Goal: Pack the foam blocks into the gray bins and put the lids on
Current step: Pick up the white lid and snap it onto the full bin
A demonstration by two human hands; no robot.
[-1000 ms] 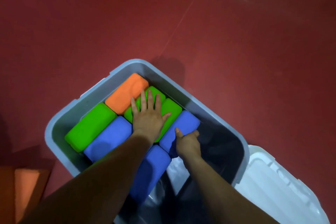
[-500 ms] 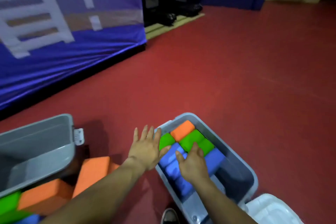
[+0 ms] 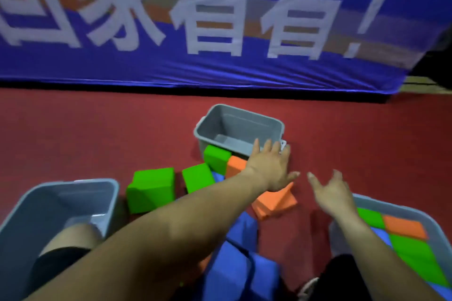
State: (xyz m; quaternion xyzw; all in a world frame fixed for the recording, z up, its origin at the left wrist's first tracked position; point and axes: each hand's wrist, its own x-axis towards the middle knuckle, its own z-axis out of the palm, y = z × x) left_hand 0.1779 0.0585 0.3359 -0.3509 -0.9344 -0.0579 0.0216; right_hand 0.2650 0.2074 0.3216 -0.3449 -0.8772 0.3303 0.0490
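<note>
Foam still loose: green foam blocks (image 3: 151, 188), orange foam blocks (image 3: 274, 205) and blue foam blocks (image 3: 242, 264) lie unpacked on the red floor (image 3: 97, 129), in a heap between the bins.
Right bin: the gray plastic bin at the lower right (image 3: 396, 206) holds a tight layer of green, orange and blue blocks, with no lid on it.
Far bin: the gray plastic bin by the blue banner (image 3: 239, 129) shows no blocks inside.
Left bin: the gray plastic bin at the lower left (image 3: 73, 193) shows no blocks, though a knee hides part of it.
Left hand (image 3: 269, 166): fingers straight and spread, holding nothing, stretched out at the far bin's near rim. Whether it touches the rim cannot be told.
Right hand (image 3: 332, 193): loosely open and empty, in the air just beside the right bin.
Lids: none in view.
Progress: early, by my reading. One bin looks filled; two bins, the whole loose heap and every lid remain.
</note>
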